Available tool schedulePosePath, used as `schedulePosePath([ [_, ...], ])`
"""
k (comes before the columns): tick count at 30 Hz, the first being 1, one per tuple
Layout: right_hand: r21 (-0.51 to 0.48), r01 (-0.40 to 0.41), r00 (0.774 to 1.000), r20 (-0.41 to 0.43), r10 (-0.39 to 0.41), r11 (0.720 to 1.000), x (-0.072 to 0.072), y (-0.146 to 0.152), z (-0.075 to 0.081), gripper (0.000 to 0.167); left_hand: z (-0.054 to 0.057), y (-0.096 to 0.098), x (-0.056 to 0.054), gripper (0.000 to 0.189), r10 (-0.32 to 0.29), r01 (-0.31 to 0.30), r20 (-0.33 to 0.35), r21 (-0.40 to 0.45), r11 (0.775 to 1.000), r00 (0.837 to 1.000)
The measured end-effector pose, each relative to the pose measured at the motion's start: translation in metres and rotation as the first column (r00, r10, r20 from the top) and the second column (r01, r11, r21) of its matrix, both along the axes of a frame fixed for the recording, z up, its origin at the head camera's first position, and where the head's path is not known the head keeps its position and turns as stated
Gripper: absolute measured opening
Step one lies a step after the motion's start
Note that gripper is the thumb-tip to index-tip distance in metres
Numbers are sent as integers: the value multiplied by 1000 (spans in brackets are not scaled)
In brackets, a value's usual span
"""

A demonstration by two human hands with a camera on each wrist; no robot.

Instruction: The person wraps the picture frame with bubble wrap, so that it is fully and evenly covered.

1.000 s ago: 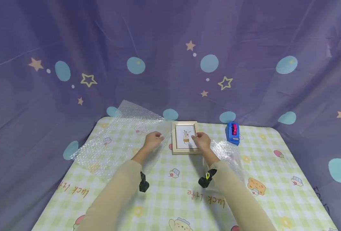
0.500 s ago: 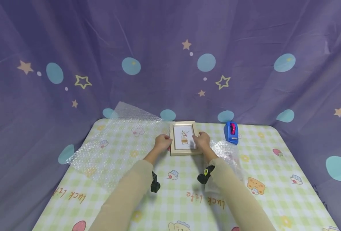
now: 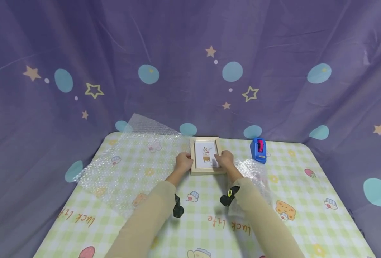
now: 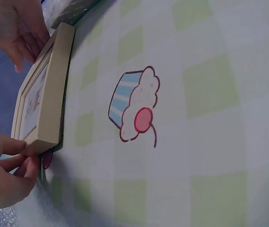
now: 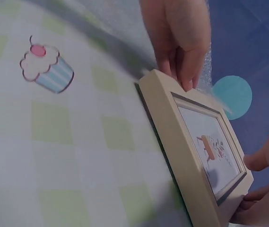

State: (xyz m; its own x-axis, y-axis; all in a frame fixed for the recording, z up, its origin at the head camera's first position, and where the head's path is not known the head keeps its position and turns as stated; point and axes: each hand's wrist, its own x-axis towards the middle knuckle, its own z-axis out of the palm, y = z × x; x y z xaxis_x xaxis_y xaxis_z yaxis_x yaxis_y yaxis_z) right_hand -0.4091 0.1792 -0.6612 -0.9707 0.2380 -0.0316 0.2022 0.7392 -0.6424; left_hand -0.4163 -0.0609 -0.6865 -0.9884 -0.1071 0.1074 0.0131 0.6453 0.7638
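A picture frame (image 3: 207, 154) with a pale gold border and a drawing of a potted plant lies near the table's back edge, between both hands. My left hand (image 3: 184, 162) pinches its left side; in the left wrist view, the thumb and fingers (image 4: 17, 146) meet at the frame's corner (image 4: 49, 127). On the opposite side my right hand (image 3: 225, 160) grips the border, its thumb over the front. The right wrist view has the right hand (image 5: 266, 184) at the lower right and the left hand (image 5: 181, 38) at the top. Some fingertips are hidden behind the frame.
A large bubble wrap sheet (image 3: 119, 168) spreads left of the frame, its far corner up against the curtain (image 3: 184, 53). More bubble wrap (image 3: 253, 175) lies by the right forearm. A blue tape dispenser (image 3: 258, 150) stands at the back right of the checkered tablecloth (image 3: 306, 200).
My left hand has moved right from above the bubble wrap to the frame's left side and taken hold of it. The right hand has stayed on the frame, which has barely moved.
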Motion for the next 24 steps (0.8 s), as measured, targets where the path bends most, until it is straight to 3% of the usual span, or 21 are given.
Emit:
schedulePosePath([
  [1,-14,17,1000,-16,-17,1000,3,1,2,65,18,1,13,23,-10,10,-20,26,1000,1000],
  [3,-25,57,996,-61,-58,998,11,-2,12,62,71,5,47,23,-13,13,-5,61,998,1000],
  [5,-87,64,998,-10,-65,994,35,-10,51,57,125,9,80,24,-21,17,30,114,993,999],
  [6,-117,73,997,11,-72,990,50,-15,76,54,132,12,80,24,-20,14,45,139,990,999],
  [8,-157,112,994,14,-111,981,78,-29,122,44,171,15,100,27,-14,-6,124,158,987,992],
  [9,-167,135,990,-7,-138,977,91,-36,142,40,181,17,104,28,-8,-13,123,169,986,992],
  [11,-199,164,985,-26,-173,966,111,-46,173,37,194,19,109,28,-4,-22,130,201,979,991],
  [14,-238,197,969,-102,-227,951,123,-51,190,39,204,19,111,29,-9,-28,127,281,959,992],
  [20,-441,234,936,-138,-323,866,121,-48,190,33,209,6,111,35,-35,-69,195,501,863,980],
  [24,-507,248,933,-103,-344,826,121,-48,190,30,216,-5,114,39,-75,-74,226,586,807,971],
])
